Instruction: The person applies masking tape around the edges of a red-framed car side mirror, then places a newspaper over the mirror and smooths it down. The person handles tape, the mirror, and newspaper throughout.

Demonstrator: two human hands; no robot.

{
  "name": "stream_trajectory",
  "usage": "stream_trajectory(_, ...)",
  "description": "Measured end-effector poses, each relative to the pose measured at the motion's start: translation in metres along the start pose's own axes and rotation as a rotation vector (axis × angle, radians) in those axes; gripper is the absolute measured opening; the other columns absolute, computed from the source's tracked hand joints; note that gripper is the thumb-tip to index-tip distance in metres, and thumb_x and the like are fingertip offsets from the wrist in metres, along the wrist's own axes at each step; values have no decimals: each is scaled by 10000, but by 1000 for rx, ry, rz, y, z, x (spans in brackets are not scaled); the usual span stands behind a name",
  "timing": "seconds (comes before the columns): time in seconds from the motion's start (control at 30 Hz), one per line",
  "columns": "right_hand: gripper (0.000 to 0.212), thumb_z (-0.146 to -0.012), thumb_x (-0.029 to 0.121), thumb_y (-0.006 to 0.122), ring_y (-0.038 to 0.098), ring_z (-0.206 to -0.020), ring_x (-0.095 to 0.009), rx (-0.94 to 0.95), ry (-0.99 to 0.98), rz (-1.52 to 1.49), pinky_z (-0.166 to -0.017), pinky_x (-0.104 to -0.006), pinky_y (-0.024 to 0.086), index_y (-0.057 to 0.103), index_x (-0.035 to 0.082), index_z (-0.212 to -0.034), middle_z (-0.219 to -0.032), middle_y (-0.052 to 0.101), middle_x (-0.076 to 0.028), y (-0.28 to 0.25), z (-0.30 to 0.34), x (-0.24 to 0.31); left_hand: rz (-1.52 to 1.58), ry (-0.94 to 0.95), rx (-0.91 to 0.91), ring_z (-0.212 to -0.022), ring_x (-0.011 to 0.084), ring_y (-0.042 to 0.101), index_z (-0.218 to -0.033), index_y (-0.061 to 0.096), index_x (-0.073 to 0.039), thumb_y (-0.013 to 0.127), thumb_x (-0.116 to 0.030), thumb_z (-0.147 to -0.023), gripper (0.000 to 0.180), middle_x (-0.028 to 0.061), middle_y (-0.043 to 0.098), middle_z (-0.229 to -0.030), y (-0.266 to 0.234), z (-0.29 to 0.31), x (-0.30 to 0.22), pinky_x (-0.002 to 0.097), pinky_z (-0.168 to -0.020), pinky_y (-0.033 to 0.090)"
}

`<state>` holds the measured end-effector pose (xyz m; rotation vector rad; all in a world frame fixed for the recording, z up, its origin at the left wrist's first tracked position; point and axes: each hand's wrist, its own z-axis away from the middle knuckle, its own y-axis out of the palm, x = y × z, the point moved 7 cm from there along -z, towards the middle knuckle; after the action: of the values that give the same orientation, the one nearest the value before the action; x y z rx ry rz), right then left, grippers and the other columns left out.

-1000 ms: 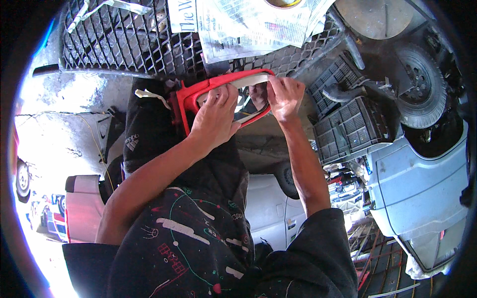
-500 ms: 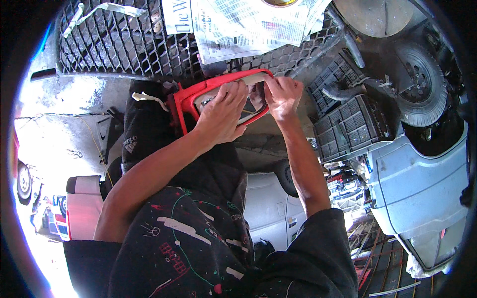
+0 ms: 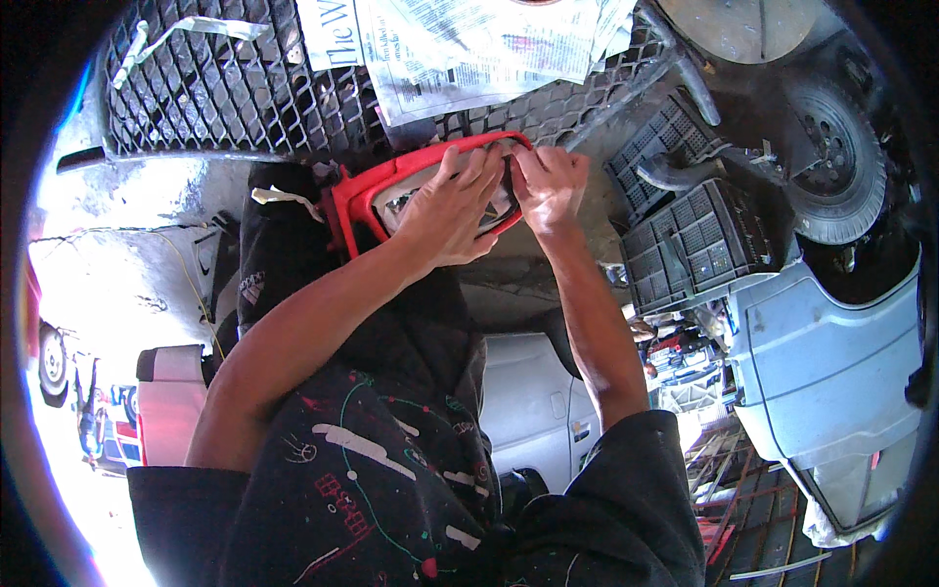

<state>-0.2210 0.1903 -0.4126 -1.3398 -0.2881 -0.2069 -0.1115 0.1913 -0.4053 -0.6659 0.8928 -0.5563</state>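
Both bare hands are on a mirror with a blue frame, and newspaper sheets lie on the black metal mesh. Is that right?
Not quite: the head view shows that the glossy frame around the mirror is red, not blue. The rest is right.

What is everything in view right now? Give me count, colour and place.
Side mirror: one, red frame, under the left hand
Tape band: cream, along the mirror's inner edge; count unclear
Mesh table: one, dark, top
Newspaper: several sheets, white, on the mesh table
Loose tape strips: two, whitish, on the mesh, left of the mirror
Crates: two, black, right
Wheel: one large, dark, upper right
Vehicle panel: one, blue-grey, right
Car: one, silver, lower centre
Background clutter: uncountable
Left hand: one, bare, across mirror
Right hand: one, bare, mirror's right end
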Motion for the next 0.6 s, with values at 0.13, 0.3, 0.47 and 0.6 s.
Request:
stream_trajectory(0.13, 126, -693, 158, 688, 548, -704, -173, 70, 77, -11, -662, -386, 345, 579, 164, -756, -702, 473, 23, 4, -3, 0, -61, 23, 2, -1306, 264, 314, -1353, 422, 19, 478, -643, -775, 880, 144, 375, -1419, 0, -3, 1, 512, -1091, 163)
stream_trajectory(0.3, 95, -756, 162, 670, 587, -677, -232, 245, 158, 29, -625, -386, 361, 605, 149, -824, -775, 562, -4, 9, -10, -4, -7, 50, 25, -1293, 273, 341, -1337, 427, -1, 558, -603, -747, 853, 159, 390, -1408, 3, -5, 1, 509, -1087, 203)
stream_trajectory(0.47, 109, -786, 184, 613, 630, -713, -258, 545, 202, 89, -634, -446, 420, 645, 144, -882, -826, 612, -37, 12, -8, 3, 55, 60, 28, -1327, 273, 328, -1329, 435, -32, 571, -590, -751, 815, 169, 380, -1419, 0, -6, 3, 518, -1101, 181)
stream_trajectory(0.6, 151, -804, 179, 587, 667, -765, -249, 710, 317, -9, -674, -472, 465, 679, 98, -892, -845, 662, -80, 9, -2, 3, -15, 71, 76, -1336, 262, 315, -1359, 419, -65, 494, -636, -784, 814, 153, 346, -1452, -1, -6, 5, 531, -1110, 128)
